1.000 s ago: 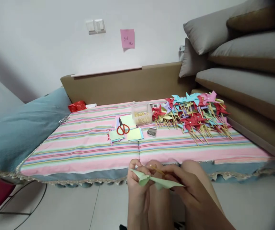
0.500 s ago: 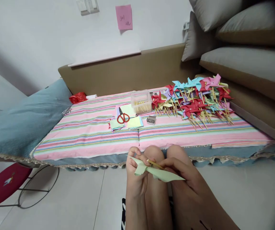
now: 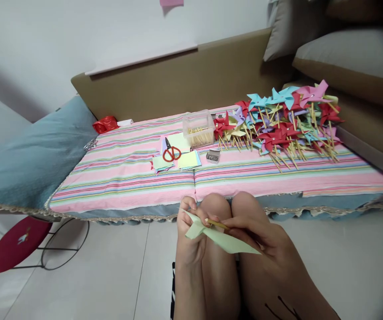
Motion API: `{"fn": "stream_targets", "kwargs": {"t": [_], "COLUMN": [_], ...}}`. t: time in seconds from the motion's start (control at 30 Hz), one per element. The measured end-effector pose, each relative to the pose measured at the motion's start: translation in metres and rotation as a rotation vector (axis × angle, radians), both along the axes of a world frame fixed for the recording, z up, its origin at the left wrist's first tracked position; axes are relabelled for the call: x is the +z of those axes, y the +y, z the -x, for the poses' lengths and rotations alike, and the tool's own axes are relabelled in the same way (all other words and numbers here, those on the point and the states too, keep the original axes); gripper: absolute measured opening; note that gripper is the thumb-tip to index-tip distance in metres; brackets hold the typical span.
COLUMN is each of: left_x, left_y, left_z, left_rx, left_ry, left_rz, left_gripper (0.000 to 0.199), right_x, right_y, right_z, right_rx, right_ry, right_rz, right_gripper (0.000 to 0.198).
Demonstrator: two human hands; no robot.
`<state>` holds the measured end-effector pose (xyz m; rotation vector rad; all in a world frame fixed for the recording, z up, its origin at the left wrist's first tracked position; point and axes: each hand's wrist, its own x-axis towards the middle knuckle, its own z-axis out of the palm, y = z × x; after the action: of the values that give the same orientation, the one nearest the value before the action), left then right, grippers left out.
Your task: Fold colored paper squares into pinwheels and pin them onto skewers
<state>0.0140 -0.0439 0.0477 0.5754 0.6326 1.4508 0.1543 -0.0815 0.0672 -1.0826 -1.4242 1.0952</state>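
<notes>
My left hand (image 3: 193, 231) pinches a pale green paper pinwheel (image 3: 226, 242) at its left part, above my knees. In my right hand (image 3: 256, 233) is a thin wooden stick (image 3: 218, 223), gripped near its right end. The stick lies across the back of the pinwheel, its left tip close to my left fingers. Whether a pin joins paper and stick I cannot tell; the fingers cover that spot.
On the striped cloth (image 3: 128, 191) lie red-handled scissors (image 3: 171, 153), paper squares (image 3: 188, 161), a small box of pins (image 3: 213, 156), a clear box of sticks (image 3: 198, 129) and a heap of finished pinwheels (image 3: 278, 129). A red stool (image 3: 18, 244) stands at left.
The view has tilted down and shifted slightly. Both hands still hold the pinwheel and stick in front of the knees; the stick now shows more plainly, and the paper has turned a little.
</notes>
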Motion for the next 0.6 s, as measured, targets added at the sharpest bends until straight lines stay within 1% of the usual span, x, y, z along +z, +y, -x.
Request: {"fn": "stream_targets", "kwargs": {"t": [0.07, 0.13, 0.23, 0.37, 0.53, 0.6], "left_x": [0.0001, 0.0, -0.0001, 0.0017, 0.0019, 0.0012], "left_y": [0.0006, 0.0007, 0.0002, -0.0005, 0.0004, 0.0006], "left_z": [0.0, 0.0006, 0.002, 0.0031, 0.003, 0.0028], "left_rx": [0.006, 0.008, 0.002, -0.002, -0.043, -0.061], "left_ry": [0.017, 0.032, 0.051, 0.061, 0.042, 0.017], "left_rz": [0.026, 0.036, 0.02, 0.006, -0.115, -0.141], "left_gripper": [0.046, 0.047, 0.055, 0.054, 0.052, 0.052], "right_x": [-0.0012, -0.0012, -0.0009, -0.0016, -0.0003, 0.0002], "right_y": [-0.0002, -0.0001, 0.0015, 0.0024, -0.0027, -0.005], "right_z": [-0.0002, -0.0003, -0.0009, -0.0016, 0.0012, 0.0032], "right_rx": [-0.014, -0.022, 0.008, 0.032, -0.04, -0.051], "right_ry": [0.009, 0.008, -0.001, 0.01, 0.035, 0.069], "right_rz": [0.012, 0.018, 0.025, 0.046, 0.036, 0.041], "right_gripper": [0.018, 0.017, 0.018, 0.019, 0.019, 0.021]}}
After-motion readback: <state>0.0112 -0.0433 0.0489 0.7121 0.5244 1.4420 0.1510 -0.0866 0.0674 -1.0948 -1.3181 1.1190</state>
